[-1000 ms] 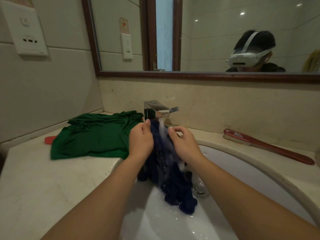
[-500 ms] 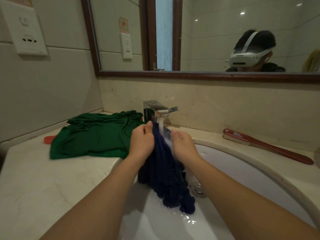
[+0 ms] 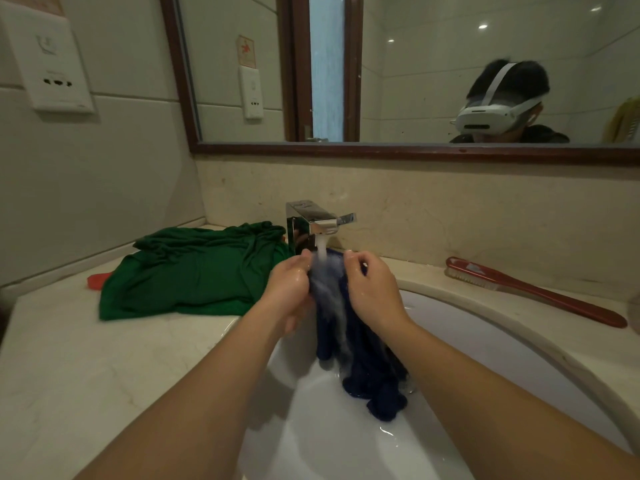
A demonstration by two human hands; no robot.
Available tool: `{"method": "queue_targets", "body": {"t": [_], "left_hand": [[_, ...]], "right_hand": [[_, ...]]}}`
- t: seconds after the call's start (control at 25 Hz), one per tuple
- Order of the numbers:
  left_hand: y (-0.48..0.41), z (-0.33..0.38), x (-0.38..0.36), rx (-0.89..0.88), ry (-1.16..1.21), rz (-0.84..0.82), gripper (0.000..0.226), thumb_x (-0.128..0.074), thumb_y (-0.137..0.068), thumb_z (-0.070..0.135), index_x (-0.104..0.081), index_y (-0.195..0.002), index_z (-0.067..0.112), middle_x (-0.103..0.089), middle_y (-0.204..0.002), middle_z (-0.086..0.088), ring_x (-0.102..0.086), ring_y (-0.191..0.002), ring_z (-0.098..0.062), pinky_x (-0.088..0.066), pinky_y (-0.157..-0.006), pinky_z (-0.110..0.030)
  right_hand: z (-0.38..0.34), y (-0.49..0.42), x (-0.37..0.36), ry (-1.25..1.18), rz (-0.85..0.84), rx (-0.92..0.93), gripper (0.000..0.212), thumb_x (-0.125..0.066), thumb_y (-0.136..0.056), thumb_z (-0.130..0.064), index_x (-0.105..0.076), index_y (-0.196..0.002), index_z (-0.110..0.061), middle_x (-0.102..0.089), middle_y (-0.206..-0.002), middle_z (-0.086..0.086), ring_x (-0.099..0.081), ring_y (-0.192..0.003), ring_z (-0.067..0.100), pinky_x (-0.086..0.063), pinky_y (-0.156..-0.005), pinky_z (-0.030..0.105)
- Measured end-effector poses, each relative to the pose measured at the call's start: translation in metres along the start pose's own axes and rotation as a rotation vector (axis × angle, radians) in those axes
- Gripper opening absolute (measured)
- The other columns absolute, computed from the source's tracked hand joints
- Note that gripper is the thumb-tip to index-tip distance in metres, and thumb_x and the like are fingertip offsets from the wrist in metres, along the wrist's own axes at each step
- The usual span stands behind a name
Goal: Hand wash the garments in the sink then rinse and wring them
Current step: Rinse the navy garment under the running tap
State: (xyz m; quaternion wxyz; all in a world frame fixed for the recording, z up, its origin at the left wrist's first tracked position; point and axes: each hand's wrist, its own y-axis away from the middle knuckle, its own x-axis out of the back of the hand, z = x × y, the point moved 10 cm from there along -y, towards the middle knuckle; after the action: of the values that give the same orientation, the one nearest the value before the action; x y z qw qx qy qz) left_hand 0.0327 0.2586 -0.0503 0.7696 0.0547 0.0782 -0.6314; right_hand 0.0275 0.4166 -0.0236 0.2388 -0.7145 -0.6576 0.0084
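I could read no writing. The marks on the white plastic wall plate (image 3: 52,60), high and far to the left of my left hand (image 3: 289,289), were too blurred. So was the red figure on the small sticker (image 3: 246,51) reflected in the dark wood-framed mirror (image 3: 415,81) above both hands.

The dark navy blue wet cloth garment (image 3: 360,358) was held up between my two hands. My left hand had its fingers curled round the garment's left upper edge, thumb on top. My right hand (image 3: 372,289) gripped the right upper edge, fingers bent and closed on the fabric. A white stream of water (image 3: 322,251) fell from the square chrome faucet (image 3: 308,220) just beyond my knuckles and struck the cloth in the gap between the hands. From there the garment hung down below my wrists into the white ceramic sink (image 3: 502,341). Its lower end was bunched on the basin floor, beneath my right forearm.

A crumpled green fabric garment (image 3: 194,271) lay on the pale marble countertop (image 3: 86,375) just to the left of my left hand. A small orange-red thing (image 3: 95,281) showed at its far edge; I could not tell what it was. A long red-handled scrub brush (image 3: 540,292) lay on the counter well to the right of my right hand
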Motion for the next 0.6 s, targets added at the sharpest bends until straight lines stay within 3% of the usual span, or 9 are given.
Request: {"method": "queue_targets", "body": {"t": [0.08, 0.12, 0.2, 0.24, 0.36, 0.48, 0.6], "left_hand": [[-0.002, 0.009, 0.012, -0.075, -0.058, 0.127, 0.038, -0.046, -0.107, 0.035, -0.073, -0.099, 0.009, -0.077, -0.093, -0.013, -0.074, -0.091, -0.029, -0.058, -0.088, -0.039], [-0.002, 0.018, 0.017, -0.151, -0.149, 0.185, 0.039, -0.046, -0.107, 0.035, -0.071, -0.092, 0.009, -0.075, -0.088, -0.014, -0.072, -0.087, -0.030, -0.058, -0.085, -0.034], [0.007, 0.039, 0.026, -0.317, -0.350, 0.311, 0.043, -0.044, -0.108, 0.032, -0.060, -0.077, 0.008, -0.063, -0.072, -0.011, -0.059, -0.069, -0.023, -0.046, -0.061, -0.013], [0.013, 0.047, 0.029, -0.385, -0.402, 0.366, 0.043, -0.044, -0.109, 0.030, -0.055, -0.072, 0.011, -0.057, -0.068, -0.005, -0.052, -0.063, -0.016, -0.037, -0.051, -0.013], [0.022, 0.060, 0.039, -0.488, -0.421, 0.472, 0.039, -0.044, -0.108, 0.028, -0.058, -0.076, 0.012, -0.057, -0.069, 0.002, -0.050, -0.063, -0.007, -0.032, -0.052, -0.021], [0.023, 0.063, 0.046, -0.512, -0.394, 0.532, 0.040, -0.045, -0.108, 0.026, -0.054, -0.072, 0.012, -0.055, -0.066, 0.002, -0.048, -0.061, -0.007, -0.030, -0.052, -0.023], [0.024, 0.064, 0.050, -0.528, -0.369, 0.543, 0.044, -0.045, -0.108, 0.027, -0.048, -0.065, 0.018, -0.050, -0.063, 0.002, -0.044, -0.058, -0.009, -0.030, -0.052, -0.020]], "right_hand": [[-0.003, 0.003, -0.007, -0.006, -0.041, 0.031, 0.024, -0.052, -0.105, -0.046, -0.062, -0.110, -0.026, -0.065, -0.097, -0.013, -0.062, -0.091, 0.006, -0.051, -0.075, 0.027], [-0.003, 0.004, -0.011, -0.015, -0.065, 0.031, 0.024, -0.054, -0.104, -0.047, -0.062, -0.111, -0.026, -0.066, -0.099, -0.011, -0.063, -0.092, 0.007, -0.053, -0.076, 0.028], [-0.003, 0.007, -0.022, -0.009, -0.125, 0.031, 0.028, -0.057, -0.102, -0.049, -0.062, -0.114, -0.025, -0.068, -0.102, -0.008, -0.065, -0.094, 0.009, -0.055, -0.080, 0.032], [-0.003, 0.008, -0.028, -0.012, -0.158, 0.025, 0.031, -0.058, -0.101, -0.051, -0.062, -0.117, -0.025, -0.068, -0.105, -0.007, -0.065, -0.095, 0.009, -0.055, -0.082, 0.032], [-0.003, 0.012, -0.039, -0.068, -0.235, -0.009, 0.031, -0.060, -0.100, -0.052, -0.061, -0.114, -0.024, -0.070, -0.103, -0.006, -0.067, -0.093, 0.011, -0.056, -0.080, 0.033], [-0.006, 0.012, -0.044, -0.010, -0.271, 0.038, 0.026, -0.058, -0.102, -0.049, -0.061, -0.099, -0.023, -0.070, -0.093, -0.002, -0.067, -0.086, 0.016, -0.055, -0.077, 0.038], [-0.004, 0.015, -0.048, 0.090, -0.322, 0.086, 0.022, -0.051, -0.107, -0.044, -0.059, -0.097, -0.026, -0.066, -0.089, -0.006, -0.062, -0.082, 0.010, -0.045, -0.068, 0.029]]}}
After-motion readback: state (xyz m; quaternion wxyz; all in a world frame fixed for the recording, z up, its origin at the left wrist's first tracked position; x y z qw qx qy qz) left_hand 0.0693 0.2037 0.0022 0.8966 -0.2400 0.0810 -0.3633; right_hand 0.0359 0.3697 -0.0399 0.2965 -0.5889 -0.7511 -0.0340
